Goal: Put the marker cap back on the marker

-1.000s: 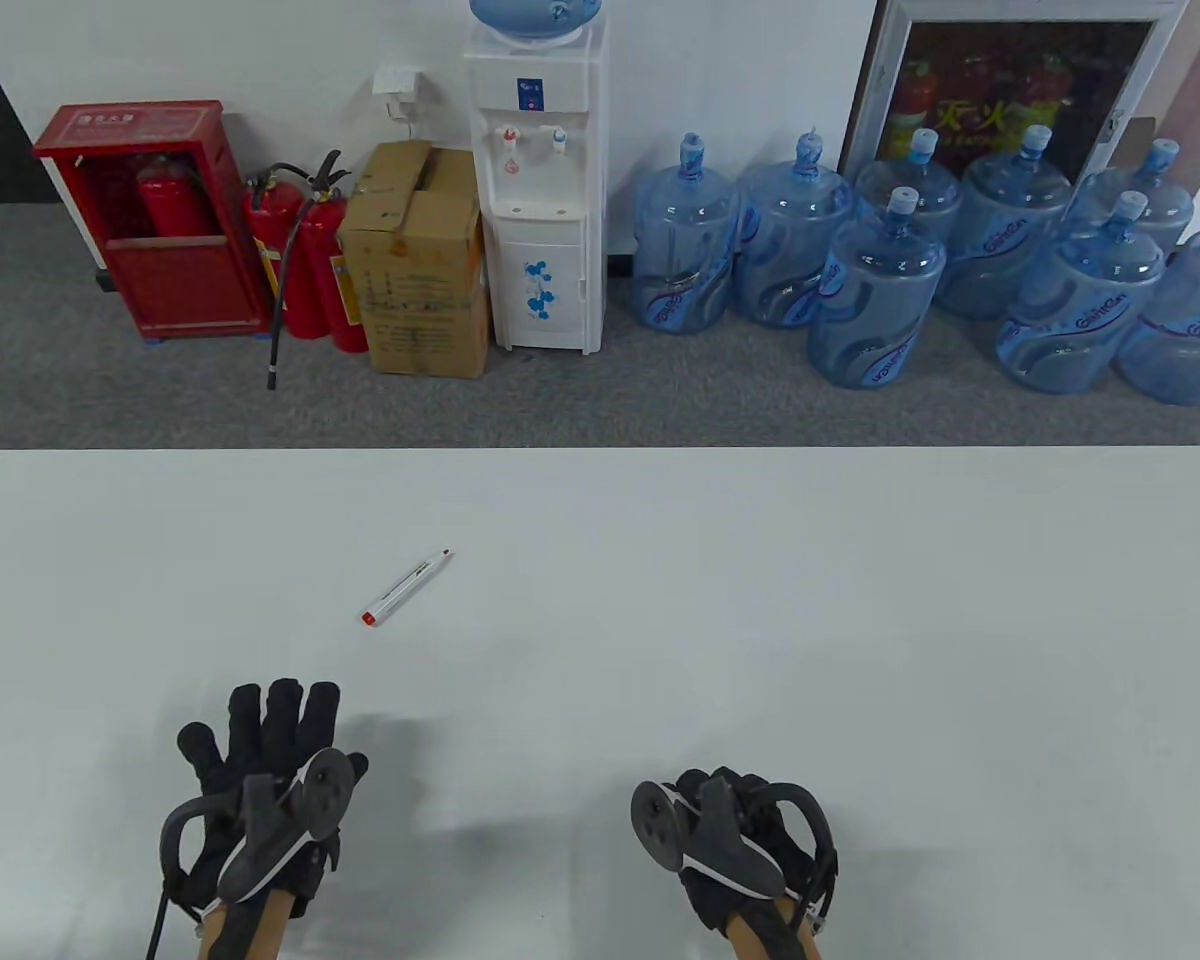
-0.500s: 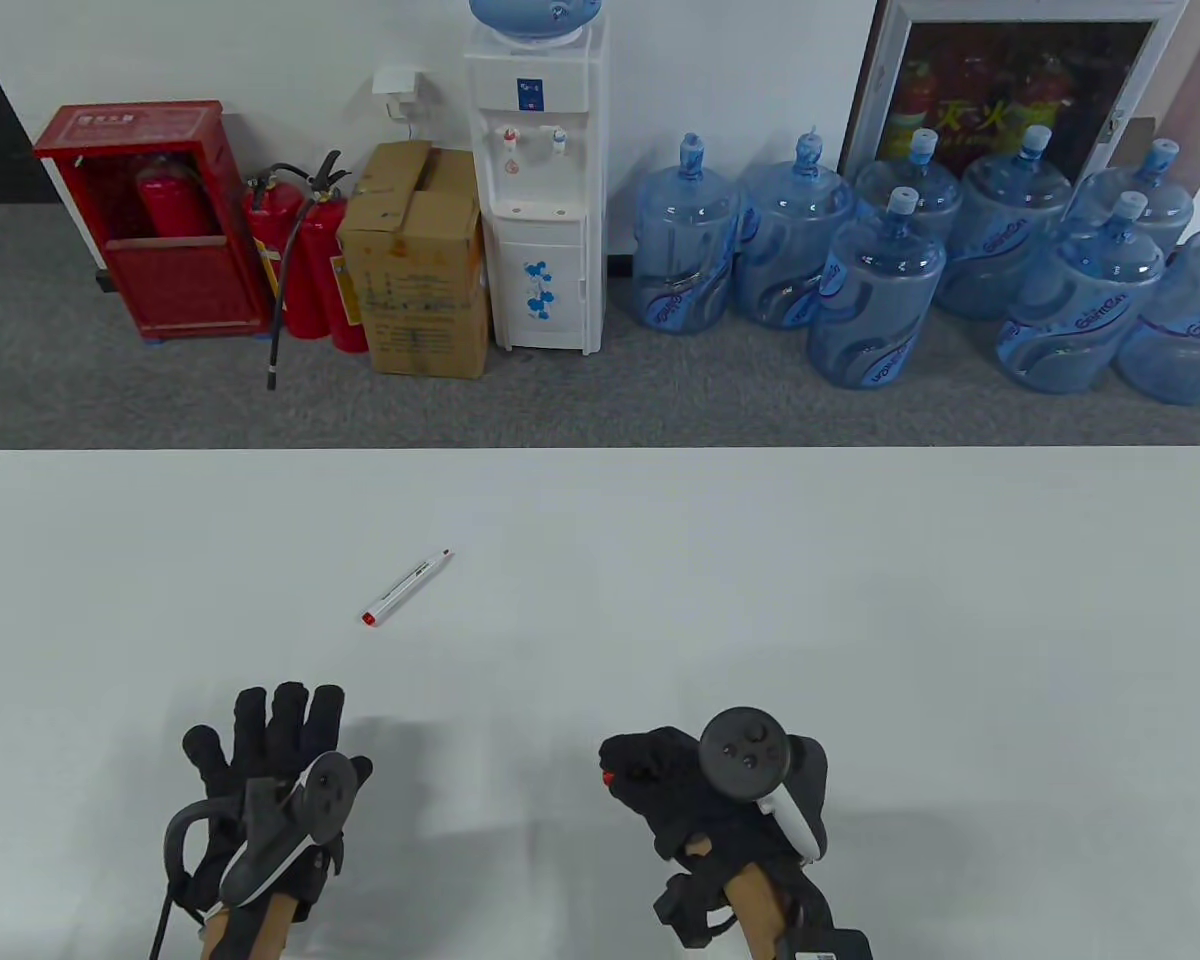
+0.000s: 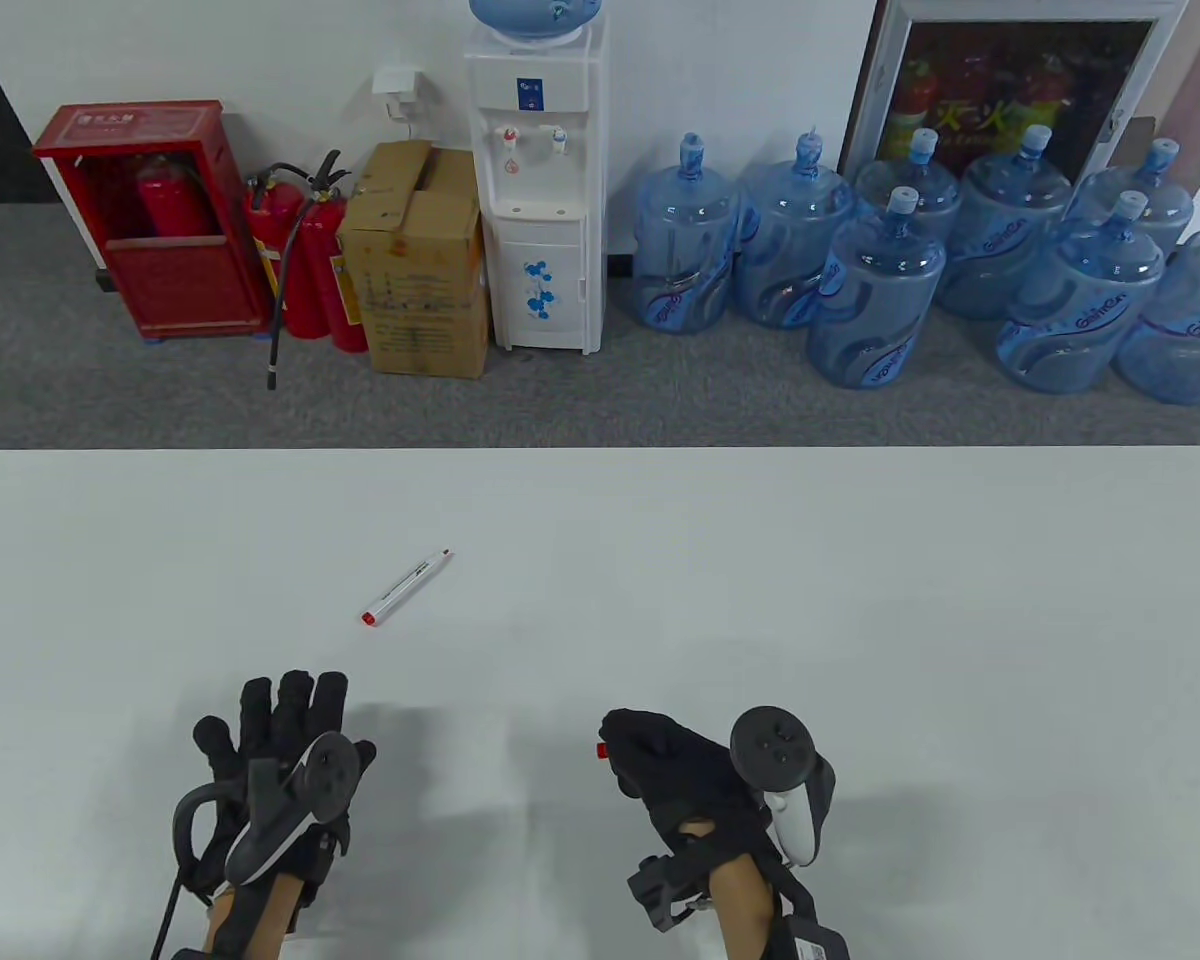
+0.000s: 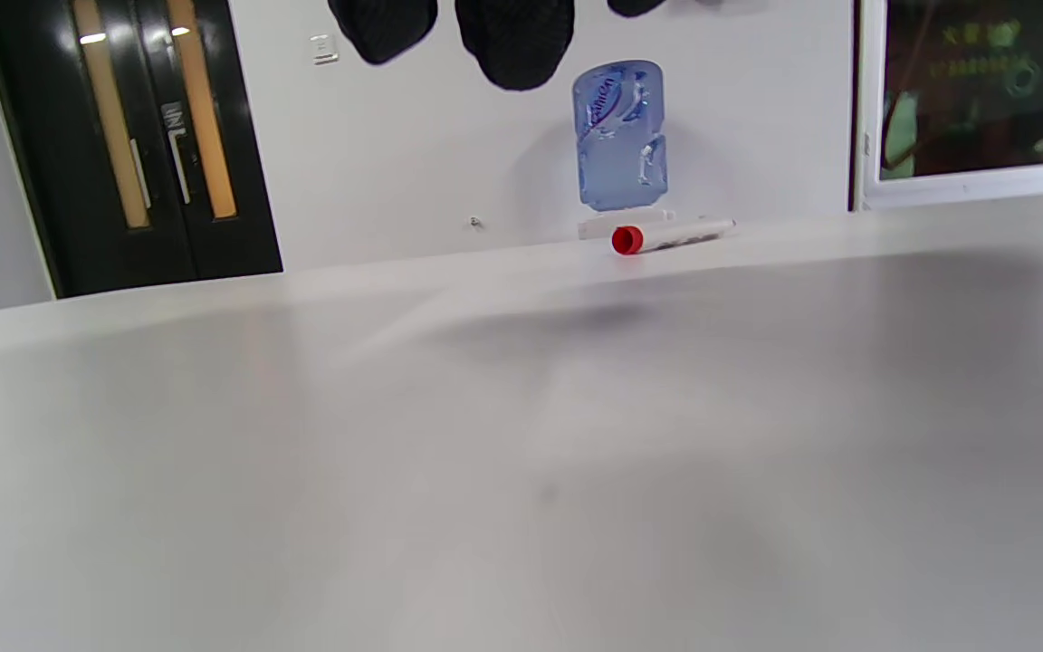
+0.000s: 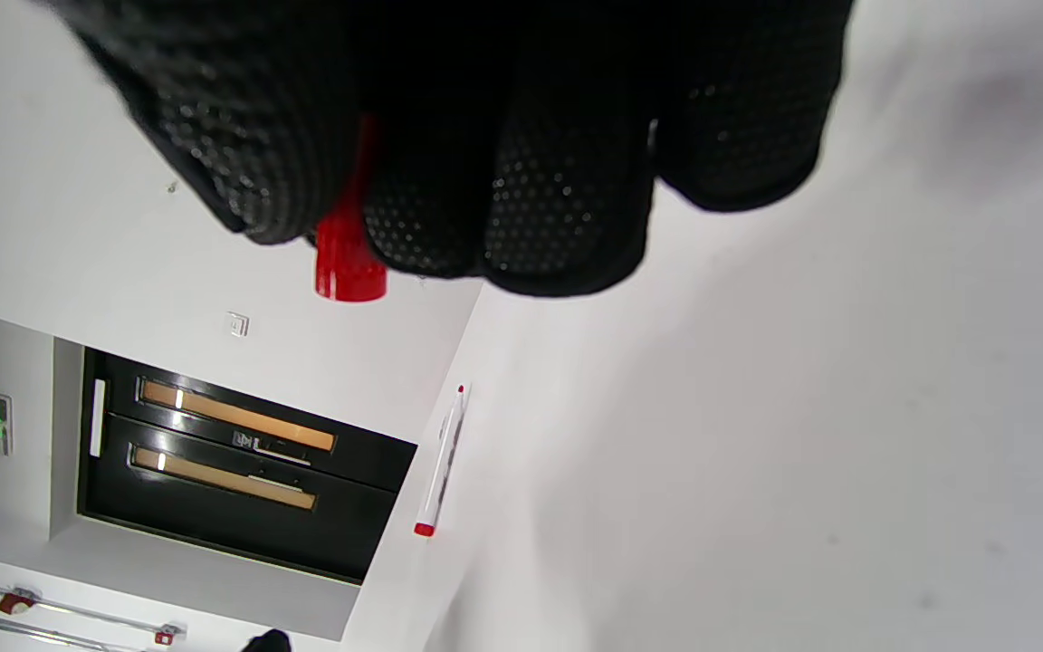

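Risk sits mostly with the red cap (image 5: 349,263), pinched in the curled fingers (image 5: 567,181) of the right hand (image 3: 695,775) with only its end poking out: so shallow a grip could let it twist or drop when pressed onto the tip. The marker (image 3: 406,587) lies loose on the white surface (image 3: 860,600), well ahead of both hands, its uncovered tip pointing away; pushing the cap on without pinning the barrel would probably just slide it off. The left hand (image 3: 280,770) rests flat near the edge, fingers spread, holding nothing. Most of the cap is hidden inside the glove, so which end faces outward cannot be told. The tip is too small to make out clearly.
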Available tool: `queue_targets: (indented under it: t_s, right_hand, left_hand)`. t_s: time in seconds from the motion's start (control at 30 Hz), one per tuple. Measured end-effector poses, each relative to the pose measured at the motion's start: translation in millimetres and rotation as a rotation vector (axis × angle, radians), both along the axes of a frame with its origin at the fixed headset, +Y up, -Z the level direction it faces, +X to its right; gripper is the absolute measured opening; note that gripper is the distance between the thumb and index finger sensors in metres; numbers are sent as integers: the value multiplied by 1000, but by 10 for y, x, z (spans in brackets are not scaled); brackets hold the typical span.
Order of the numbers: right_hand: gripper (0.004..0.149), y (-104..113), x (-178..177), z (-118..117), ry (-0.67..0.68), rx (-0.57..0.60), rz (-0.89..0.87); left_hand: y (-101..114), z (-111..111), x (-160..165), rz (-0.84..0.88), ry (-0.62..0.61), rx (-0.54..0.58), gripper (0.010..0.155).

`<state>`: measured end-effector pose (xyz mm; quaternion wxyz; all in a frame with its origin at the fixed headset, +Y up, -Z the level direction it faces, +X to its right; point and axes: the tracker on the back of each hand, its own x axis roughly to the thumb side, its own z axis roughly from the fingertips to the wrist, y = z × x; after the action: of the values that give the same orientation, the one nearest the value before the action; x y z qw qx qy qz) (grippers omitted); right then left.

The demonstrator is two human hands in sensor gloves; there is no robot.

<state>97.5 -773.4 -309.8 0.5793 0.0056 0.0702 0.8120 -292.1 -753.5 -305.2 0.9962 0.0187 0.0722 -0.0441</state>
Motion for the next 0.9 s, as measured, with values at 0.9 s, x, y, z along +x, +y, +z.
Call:
queue_targets:
  t_s: [0.9]
  right_hand:
    - [43, -12, 149, -25, 45, 4, -37]
  left_hand:
    - [-73, -1521, 314, -170, 105, -218, 79]
